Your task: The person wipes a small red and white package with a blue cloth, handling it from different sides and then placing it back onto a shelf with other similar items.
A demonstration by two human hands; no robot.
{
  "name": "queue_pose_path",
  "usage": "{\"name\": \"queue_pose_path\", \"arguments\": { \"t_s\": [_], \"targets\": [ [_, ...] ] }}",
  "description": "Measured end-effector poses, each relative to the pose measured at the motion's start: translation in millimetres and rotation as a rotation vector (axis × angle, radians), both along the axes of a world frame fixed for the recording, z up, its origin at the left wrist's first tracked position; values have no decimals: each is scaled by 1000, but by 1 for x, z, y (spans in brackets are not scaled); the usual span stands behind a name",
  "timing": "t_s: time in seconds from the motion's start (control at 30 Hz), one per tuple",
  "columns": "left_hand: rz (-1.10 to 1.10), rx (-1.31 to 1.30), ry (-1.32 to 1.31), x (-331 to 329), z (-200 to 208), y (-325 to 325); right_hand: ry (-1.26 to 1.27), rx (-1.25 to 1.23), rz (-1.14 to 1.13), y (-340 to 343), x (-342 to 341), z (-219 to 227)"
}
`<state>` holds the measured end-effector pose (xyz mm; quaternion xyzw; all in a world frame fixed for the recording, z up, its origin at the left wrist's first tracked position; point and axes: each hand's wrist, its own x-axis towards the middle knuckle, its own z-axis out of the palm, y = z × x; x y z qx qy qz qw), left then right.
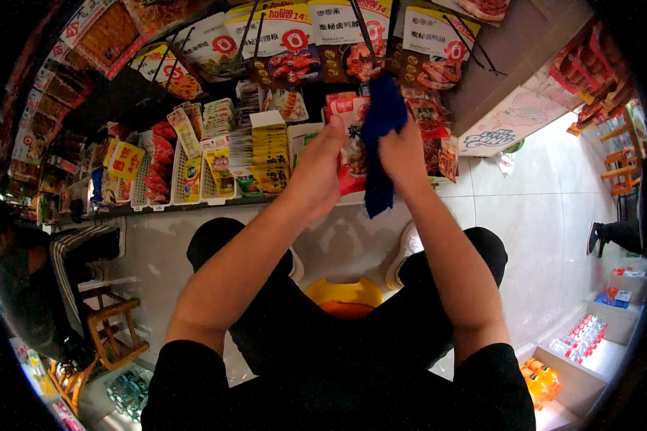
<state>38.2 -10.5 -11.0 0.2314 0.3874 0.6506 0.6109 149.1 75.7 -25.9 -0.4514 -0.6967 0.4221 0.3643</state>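
shop aisle, pale tiled floor (525, 215), snack packets on hooks across the top of the frame. upper centre: left hand (318, 172) grips a red snack packet (350, 147); right hand (402, 152) is clenched round a blue cloth (381, 129) touching the packet.

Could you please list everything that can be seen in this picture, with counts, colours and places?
Blue cloth: one, dark blue, gripped in the right hand, hanging down.
Red snack packet: one, red and white, held by the left hand against the shelf.
Hanging snack bags: several, white, yellow and red, on hooks along the top.
Yellow packets: a stack, in the shelf trays, left of the hands.
Wooden stool: one, brown, lower left.
Bottles: many, in cases at lower right.
Yellow stool: one, yellow and orange, between the knees.
Left hand: shut on the packet.
Right hand: shut on the cloth.
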Motion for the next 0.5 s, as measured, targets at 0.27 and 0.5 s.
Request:
{"name": "queue_pose_path", "arguments": {
  "t_s": [0.27,0.5],
  "targets": [
    [-23,17,-212,-34,-19,10,515,-207,-59,16,31,18],
    [35,31,-242,-30,16,-2,-279,-162,153,30,85,58]
  ]
}}
